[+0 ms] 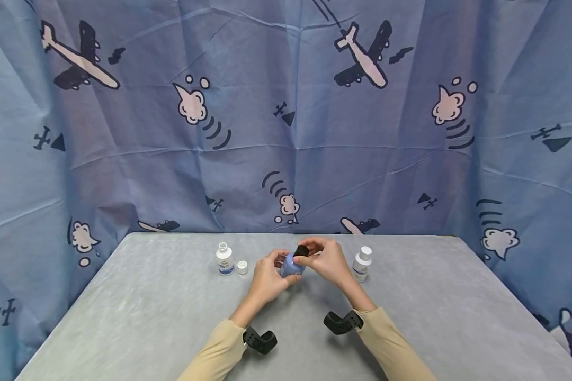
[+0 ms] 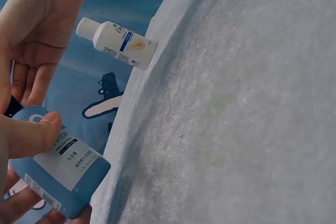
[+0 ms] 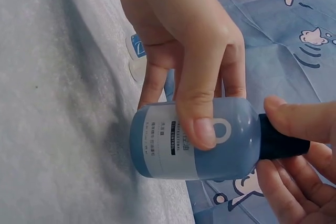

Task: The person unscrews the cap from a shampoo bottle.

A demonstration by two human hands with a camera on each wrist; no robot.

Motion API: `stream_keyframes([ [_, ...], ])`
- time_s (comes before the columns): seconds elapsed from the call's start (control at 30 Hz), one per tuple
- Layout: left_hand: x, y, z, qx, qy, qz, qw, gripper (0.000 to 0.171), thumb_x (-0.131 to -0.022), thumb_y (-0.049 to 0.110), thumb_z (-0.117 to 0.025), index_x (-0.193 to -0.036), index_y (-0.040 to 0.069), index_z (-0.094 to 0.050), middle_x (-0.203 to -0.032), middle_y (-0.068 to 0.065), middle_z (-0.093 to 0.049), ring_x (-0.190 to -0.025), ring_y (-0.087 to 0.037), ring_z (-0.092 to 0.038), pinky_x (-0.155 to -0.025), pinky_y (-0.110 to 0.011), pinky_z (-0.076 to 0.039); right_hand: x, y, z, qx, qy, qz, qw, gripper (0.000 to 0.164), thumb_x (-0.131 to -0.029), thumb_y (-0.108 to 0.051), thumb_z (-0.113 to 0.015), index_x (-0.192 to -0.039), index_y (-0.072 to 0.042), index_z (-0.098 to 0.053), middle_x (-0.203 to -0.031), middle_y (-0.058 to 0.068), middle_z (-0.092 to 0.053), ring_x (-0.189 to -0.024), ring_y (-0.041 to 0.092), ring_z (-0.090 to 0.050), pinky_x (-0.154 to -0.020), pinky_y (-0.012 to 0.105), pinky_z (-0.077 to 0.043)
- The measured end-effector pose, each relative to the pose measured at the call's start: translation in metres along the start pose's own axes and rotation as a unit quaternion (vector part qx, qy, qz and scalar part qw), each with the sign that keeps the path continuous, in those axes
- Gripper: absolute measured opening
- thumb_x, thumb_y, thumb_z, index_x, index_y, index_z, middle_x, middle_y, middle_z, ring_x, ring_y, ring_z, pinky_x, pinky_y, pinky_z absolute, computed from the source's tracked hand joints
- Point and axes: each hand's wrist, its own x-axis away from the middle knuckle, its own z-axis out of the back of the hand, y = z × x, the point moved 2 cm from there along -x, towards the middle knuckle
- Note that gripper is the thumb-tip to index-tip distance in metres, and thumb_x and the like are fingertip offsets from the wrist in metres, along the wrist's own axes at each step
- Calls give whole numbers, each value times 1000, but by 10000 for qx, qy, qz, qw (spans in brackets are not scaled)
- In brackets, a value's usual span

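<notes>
A blue shampoo bottle [image 1: 291, 266] with a black cap [image 1: 301, 250] is tilted to the right over the middle of the table. My left hand [image 1: 267, 280] grips its body, the thumb [image 3: 202, 124] lying across the front by the white label [image 3: 160, 140]. With thumb and fingers, my right hand [image 1: 330, 262] pinches the black cap, which sits on the bottle's neck. To the left stands a white bottle [image 1: 225, 261] with an uncovered neck, and a small white cap [image 1: 242, 266] lies beside it. A second white bottle [image 1: 362, 264], capped, stands upright beside my right hand.
The grey cloth-covered table [image 1: 162, 317] ends at a straight far edge. Right behind it hangs a blue curtain [image 1: 248, 132] printed with planes and clouds. Black wrist bands [image 1: 261, 341] sit over both sleeves.
</notes>
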Motion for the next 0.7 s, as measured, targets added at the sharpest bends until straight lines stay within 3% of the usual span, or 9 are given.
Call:
stream_keyframes([
  [0.53, -1, -6, 1, 9, -275, -22, 9996, 53, -69, 22, -85, -114, 6, -63, -96, -9, -72, -87, -22, -67, -77, -29, -53, -3, 6, 0, -114, -232, 105, 9996, 33, -70, -18, -85, -98, -6, -73, -87, 10, -71, -76, 14, -62, -65, 24, -52],
  [0.7, -2, -6, 0, 22, -369, -60, 9993, 53, -68, 22, -86, -113, 5, -64, -96, -9, -72, -86, -22, -67, -75, -28, -53, -3, 7, 5, -299, -542, 290, 9977, 34, -71, -15, -84, -100, -3, -72, -88, 11, -71, -79, 15, -64, -68, 24, -55],
])
